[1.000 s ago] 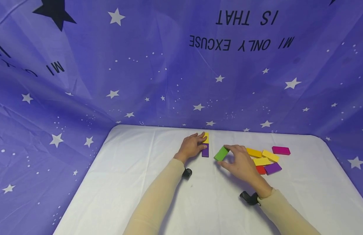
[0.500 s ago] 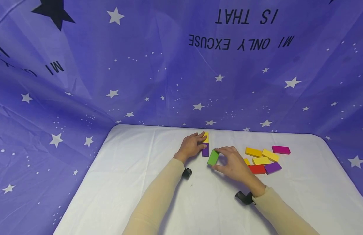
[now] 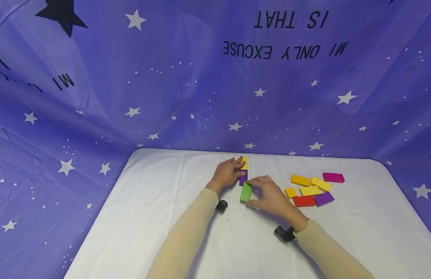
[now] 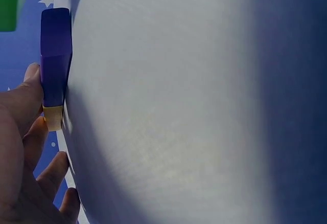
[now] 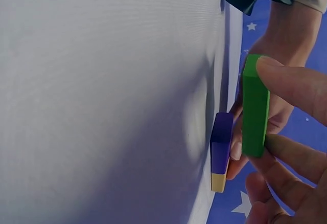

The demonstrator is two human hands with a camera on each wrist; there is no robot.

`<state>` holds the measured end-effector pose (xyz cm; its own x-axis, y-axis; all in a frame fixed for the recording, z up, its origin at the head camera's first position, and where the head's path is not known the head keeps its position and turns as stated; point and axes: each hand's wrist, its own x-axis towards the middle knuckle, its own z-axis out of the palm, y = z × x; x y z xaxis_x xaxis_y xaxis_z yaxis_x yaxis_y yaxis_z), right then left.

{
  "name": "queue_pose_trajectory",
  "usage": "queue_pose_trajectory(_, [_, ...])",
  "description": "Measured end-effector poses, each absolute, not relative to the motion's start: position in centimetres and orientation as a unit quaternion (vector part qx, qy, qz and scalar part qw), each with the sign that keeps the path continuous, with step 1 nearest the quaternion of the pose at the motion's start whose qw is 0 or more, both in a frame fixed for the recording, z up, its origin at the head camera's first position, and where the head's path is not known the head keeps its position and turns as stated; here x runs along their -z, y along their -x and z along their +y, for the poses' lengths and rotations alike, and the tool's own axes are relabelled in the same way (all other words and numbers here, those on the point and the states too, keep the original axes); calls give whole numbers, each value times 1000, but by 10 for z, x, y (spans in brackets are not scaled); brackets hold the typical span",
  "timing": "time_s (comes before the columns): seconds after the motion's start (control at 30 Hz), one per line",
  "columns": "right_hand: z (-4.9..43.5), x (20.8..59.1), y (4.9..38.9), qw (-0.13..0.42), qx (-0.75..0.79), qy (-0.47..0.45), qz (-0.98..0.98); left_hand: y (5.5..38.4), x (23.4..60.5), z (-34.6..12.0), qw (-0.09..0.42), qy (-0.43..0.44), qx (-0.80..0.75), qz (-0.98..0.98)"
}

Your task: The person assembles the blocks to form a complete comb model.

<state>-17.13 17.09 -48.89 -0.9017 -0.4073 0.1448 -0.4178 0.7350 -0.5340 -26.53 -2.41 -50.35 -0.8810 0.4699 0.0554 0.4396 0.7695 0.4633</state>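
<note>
Pinching a green block [image 3: 246, 192], the right hand [image 3: 272, 197] hovers — table [image 3: 236, 248] below.

I've got loads of room along the left edge of the bench [image 3: 117, 224], plus a lane from the far edge between the yellow block [image 3: 245, 163] and the scattered blocks [image 3: 310, 191]. The right grip [image 3: 271, 194] and green block [image 3: 246, 192] plug its near end. Starry curtain [image 3: 187, 116] walls off the far edge.

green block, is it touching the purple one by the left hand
Apart. The left wrist view shows a strip of starry backdrop between the green block and the purple block.
</note>
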Motion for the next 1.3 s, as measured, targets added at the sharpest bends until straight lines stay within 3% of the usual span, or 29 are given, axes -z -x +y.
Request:
queue_pose_trajectory(0.97, [165,500,180,-21,-246,-260,-934,265,506,-24,29,-239,-247,939])
queue_pose_trajectory(1.3, [168,501,171,11,-230,-271,-934,264,504,-24,35,-238,-245,939])
